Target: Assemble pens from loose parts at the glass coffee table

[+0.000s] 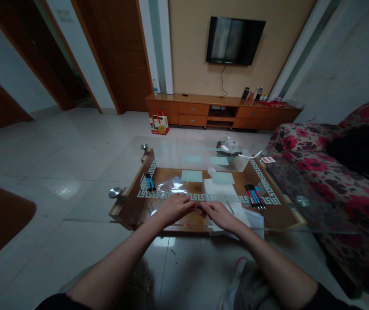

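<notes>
My left hand [177,207] and my right hand [217,214] meet over the near side of the glass table. Between their fingertips is a small pen [199,207] with red and dark parts, and both hands are closed on it. Most of the pen is hidden by the fingers. To the left lie a few blue and black pens [150,182] side by side. A row of several red, blue and black pens [254,196] lies on the right. Behind my left hand is a crumpled clear plastic wrapper [172,186].
The glass coffee table [106,211] has a wooden base and white papers [218,188] under my right hand. A dark basket [229,147] stands at its far side. A flowered sofa [316,150] is on the right, with a TV cabinet [192,110] beyond.
</notes>
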### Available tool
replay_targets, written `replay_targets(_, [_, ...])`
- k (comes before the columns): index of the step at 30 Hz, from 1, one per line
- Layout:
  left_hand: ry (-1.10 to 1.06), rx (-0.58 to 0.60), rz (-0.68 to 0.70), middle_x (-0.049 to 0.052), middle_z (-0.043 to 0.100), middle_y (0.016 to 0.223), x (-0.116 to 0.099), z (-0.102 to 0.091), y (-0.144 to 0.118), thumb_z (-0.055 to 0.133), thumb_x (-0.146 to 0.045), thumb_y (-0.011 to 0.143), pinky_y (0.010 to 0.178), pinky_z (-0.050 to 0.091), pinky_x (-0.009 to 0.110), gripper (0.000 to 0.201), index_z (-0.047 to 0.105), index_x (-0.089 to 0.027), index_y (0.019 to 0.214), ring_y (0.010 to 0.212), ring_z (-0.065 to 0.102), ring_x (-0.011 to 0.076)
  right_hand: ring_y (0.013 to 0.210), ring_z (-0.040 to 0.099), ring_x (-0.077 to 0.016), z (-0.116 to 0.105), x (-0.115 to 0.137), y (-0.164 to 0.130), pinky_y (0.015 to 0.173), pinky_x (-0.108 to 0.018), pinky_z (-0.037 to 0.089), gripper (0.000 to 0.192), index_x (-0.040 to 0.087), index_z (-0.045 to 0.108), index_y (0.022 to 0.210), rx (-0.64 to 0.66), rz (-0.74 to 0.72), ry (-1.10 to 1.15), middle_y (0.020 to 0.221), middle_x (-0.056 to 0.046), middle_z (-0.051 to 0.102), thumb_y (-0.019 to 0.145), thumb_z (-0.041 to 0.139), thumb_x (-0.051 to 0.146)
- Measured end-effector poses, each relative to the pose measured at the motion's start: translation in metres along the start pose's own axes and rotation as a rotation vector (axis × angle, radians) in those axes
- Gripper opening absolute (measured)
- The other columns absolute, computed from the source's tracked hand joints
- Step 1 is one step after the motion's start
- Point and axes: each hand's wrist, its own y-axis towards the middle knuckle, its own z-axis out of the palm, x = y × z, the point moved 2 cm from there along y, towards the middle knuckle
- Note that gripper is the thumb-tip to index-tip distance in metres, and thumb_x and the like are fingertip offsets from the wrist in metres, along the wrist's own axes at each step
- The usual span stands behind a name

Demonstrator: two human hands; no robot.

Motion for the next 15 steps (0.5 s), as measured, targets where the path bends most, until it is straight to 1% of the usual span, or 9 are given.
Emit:
replay_targets(4, [-0.018,0.010,0.004,0.003,0.065,0.088,0.0014,0.0012,-0.0006,0.047,-0.035,0.100,0.073,0.040,0.030,0.021,0.062,-0.022,0.106,0.084,0.060,0.0179,0.075,0.064,-0.0186,0.0027,-0.0026,0.0011,0.070,-0.027,0.044,0.046,0.018,0.070,0.079,-0.006,0.032,-0.006,0.076,-0.003,0.070,0.097,0.044,0.052])
replay_targets(9, [-0.038,0.002,0.008,0.003,0.065,0.085,0.0032,0.0031,0.0001,0.050,-0.034,0.099,0.071,0.040,0.028,0.019,0.063,-0.021,0.103,0.080,0.061,0.0169,0.077,0.064,-0.0185,0.0021,-0.0023,0.0032,0.071,-0.027,0.044,0.040,0.018,0.072,0.080,0.003,-0.001,-0.010,0.080,-0.003,0.072,0.096,0.048,0.045])
replay_targets(12, [-0.045,-0.011,0.014,0.003,0.065,0.084,0.0035,0.0031,0.0009,0.050,-0.033,0.099,0.070,0.039,0.027,0.019,0.064,-0.020,0.101,0.078,0.061,0.0160,0.080,0.065,-0.0188,0.0008,0.0014,0.0035,0.072,-0.027,0.044,0.036,0.018,0.073,0.081,-0.019,-0.012,-0.020,0.082,-0.003,0.073,0.095,0.050,0.042])
replay_targets(15, [-0.046,-0.010,0.009,0.003,0.065,0.082,0.0046,0.0046,0.0005,0.050,-0.034,0.099,0.069,0.039,0.027,0.021,0.065,-0.020,0.098,0.077,0.060,0.0160,0.078,0.063,-0.0185,-0.0015,0.0053,0.0030,0.070,-0.027,0.043,0.030,0.018,0.075,0.083,-0.042,-0.024,-0.040,0.082,-0.003,0.073,0.093,0.055,0.038])
